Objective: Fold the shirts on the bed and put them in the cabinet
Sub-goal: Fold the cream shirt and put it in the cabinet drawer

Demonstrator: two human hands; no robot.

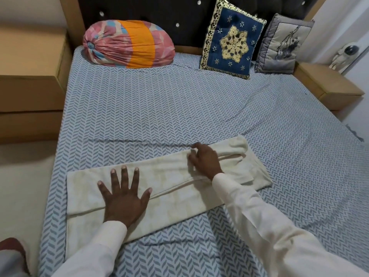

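A cream shirt [171, 194] lies folded into a long strip across the near part of the bed [179, 108], running from lower left to upper right. My left hand [123, 194] presses flat on its left part, fingers spread. My right hand [203, 158] rests on the strip's far edge near the right end, fingers bent and touching the fabric; a grip on the cloth is not plain. The shirt's right end is bunched at the top. No cabinet is in view.
A rolled pink and orange bolster [127, 44], a blue embroidered cushion [232, 38] and a grey cushion [283, 45] lean at the headboard. Wooden side units flank the bed at left [30, 76] and right [327, 86]. A white figurine [343, 55] stands on the right unit.
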